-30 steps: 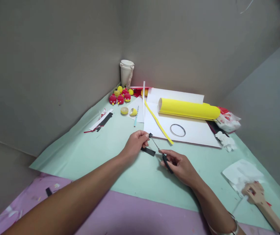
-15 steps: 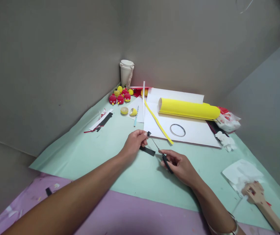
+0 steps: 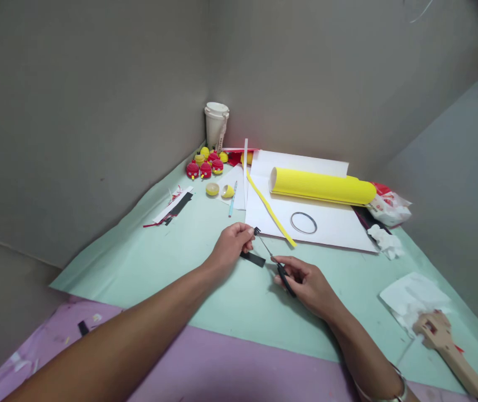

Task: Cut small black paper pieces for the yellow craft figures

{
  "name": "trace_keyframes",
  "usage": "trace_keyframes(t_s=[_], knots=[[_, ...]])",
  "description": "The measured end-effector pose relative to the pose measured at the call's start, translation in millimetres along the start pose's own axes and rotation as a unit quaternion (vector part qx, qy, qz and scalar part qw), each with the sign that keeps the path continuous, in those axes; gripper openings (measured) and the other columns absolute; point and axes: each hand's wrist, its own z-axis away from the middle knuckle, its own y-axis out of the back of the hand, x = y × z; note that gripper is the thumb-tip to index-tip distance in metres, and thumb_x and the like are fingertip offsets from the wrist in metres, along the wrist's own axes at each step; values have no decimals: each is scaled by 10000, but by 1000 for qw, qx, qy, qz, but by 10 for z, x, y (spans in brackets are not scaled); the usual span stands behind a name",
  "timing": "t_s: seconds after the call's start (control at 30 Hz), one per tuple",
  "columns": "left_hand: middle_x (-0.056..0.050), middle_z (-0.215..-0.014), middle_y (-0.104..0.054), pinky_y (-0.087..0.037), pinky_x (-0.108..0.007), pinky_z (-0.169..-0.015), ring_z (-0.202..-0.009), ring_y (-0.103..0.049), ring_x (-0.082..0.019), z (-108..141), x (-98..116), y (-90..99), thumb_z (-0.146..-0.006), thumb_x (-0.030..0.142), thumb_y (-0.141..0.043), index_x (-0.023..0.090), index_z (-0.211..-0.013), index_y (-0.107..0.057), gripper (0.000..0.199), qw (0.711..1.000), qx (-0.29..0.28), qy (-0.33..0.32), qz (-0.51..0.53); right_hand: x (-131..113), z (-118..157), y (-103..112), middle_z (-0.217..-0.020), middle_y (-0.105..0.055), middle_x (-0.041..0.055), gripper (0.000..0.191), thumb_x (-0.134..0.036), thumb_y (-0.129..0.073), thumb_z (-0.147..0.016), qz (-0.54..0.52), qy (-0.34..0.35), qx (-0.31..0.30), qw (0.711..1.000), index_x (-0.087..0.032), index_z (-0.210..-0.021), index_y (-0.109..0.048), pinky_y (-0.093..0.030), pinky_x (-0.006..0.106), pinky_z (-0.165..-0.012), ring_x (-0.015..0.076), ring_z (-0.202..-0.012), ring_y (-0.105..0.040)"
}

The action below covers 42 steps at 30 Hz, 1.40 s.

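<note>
Your left hand (image 3: 232,245) is pinched tight, thumb against fingers, holding a small black paper piece with a fringed edge (image 3: 257,230) just past the fingertips. Your right hand (image 3: 305,282) is curled round a pair of black-handled metal scissors (image 3: 285,281), fingers bent at the handles. The blades point up-left, tips right by the fringe; can't tell if they touch it. Both hands sit above a pale green sheet covering the tabletop (image 3: 239,301).

Just below your left hand is a flat black paper strip (image 3: 254,259), one end hidden by your fingers; can't tell if you're touching it.

Beyond your hands, a large white paper sheet (image 3: 331,231) carries a big rolled yellow corrugated sheet (image 3: 322,185), a thin dark round ring (image 3: 315,225) and part of a long narrow yellow strip (image 3: 270,210). Left of that: a light blue slim pen (image 3: 232,199) beside a yellow hollow half-shell (image 3: 227,191), then a cluster of round red and yellow figures (image 3: 205,170) near a white lidded cup (image 3: 216,125). Far right, a beige glue gun (image 3: 439,335) lies against crumpled white tissue (image 3: 410,293).
</note>
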Motion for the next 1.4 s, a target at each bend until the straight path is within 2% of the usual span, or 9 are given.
trace_keyframes(t_s=[0.37, 0.73, 1.4], knots=[[20, -620, -554, -355, -253, -594, -566, -483, -101, 7, -10, 1, -811, 333, -596, 162, -788, -570, 175, 1000, -5, -4, -14, -19, 4, -1, -625, -346, -55, 400, -358, -655, -769, -18, -6, -4, 1000, -195, -1131, -692, -336, 245, -533, 119, -562, -332], [20, -627, -559, -364, -250, -598, -576, -490, -99, 4, -22, 18, -824, 334, -589, 160, -811, -560, 176, 1000, -6, -3, -25, -41, 11, -5, -636, -351, -54, 411, -361, -664, -771, -30, -19, -2, 999, -183, -1141, -682, -297, 255, -548, 120, -581, -318], [20, -597, -551, -351, -250, -580, -549, -474, -97, -8, -29, 11, -813, 316, -577, 157, -778, -562, 164, 1000, 0, 0, -29, -15, 8, 12, -631, -356, -52, 405, -347, -636, -784, -15, -11, -5, 1000, -172, -1145, -693, -322, 254, -557, 122, -580, -330]])
